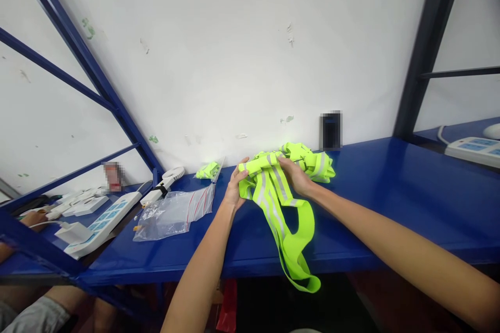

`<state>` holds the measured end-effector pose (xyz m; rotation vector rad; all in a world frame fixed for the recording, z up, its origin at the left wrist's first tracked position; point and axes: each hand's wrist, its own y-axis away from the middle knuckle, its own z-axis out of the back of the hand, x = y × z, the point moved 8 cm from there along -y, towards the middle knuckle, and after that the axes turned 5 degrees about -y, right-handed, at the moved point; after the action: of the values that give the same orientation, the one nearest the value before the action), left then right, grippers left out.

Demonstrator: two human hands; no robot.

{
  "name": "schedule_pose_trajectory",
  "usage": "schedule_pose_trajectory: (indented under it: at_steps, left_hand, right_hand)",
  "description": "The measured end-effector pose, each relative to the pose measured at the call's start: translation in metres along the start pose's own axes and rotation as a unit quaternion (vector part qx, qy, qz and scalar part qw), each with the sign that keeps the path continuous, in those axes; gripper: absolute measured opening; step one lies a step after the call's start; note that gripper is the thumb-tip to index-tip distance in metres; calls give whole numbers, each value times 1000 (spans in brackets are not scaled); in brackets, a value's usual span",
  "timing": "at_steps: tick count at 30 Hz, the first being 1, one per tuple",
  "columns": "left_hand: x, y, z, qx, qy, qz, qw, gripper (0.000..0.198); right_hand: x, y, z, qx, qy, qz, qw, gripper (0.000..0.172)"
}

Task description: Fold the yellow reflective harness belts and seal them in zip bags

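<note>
1. From my head view, the left hand (234, 187) pinches one end of a folded bundle of yellow reflective straps (253, 165), above the blue table (371, 192).
2. My right hand (296, 175) pinches the same bundle farther right; loose loops hang between my forearms and over the table's front edge.
3. Just behind the right hand, a crumpled yellow heap (324, 166) crowds the space toward the wall (234, 62); I can't quite tell whether it joins the straps.
4. Clear zip bags (172, 213) lie flat left of my left forearm, with a small bagged yellow bundle (208, 170) beyond them and a white fan (174, 173) beside.
5. A blue post (125, 130) slants between me and a white power strip (109, 218), where another person's hand (36, 217) shows.
6. A dark, blurred-out object (331, 132) stands against the wall, behind the heap.
</note>
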<state>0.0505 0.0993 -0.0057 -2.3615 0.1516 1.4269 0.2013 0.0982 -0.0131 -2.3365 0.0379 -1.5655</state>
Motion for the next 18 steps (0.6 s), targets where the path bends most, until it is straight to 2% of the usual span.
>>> schedule_pose_trajectory:
  at_steps: [4, 6, 9, 12, 15, 18]
  left_hand:
    - [5, 0, -3, 14, -31, 9, 999, 60]
    - [8, -1, -4, 20, -43, 14, 999, 55]
    - [12, -2, -1, 8, -52, 17, 998, 48]
    - [13, -4, 0, -1, -38, 7, 999, 51]
    - [15, -4, 2, -18, -1, 9, 1000, 56]
    - [26, -2, 5, -50, 27, 61, 997, 47]
  right_hand:
    - [-2, -2, -12, 55, -66, -45, 995, 51]
    - [0, -3, -11, 64, -54, -47, 995, 45]
    - [0, -3, -2, 40, -1, -51, 998, 31]
    - [-6, 0, 3, 5, -4, -77, 997, 31]
    - [-11, 6, -11, 34, -72, -109, 991, 29]
    - [-12, 15, -29, 76, -124, -127, 981, 28]
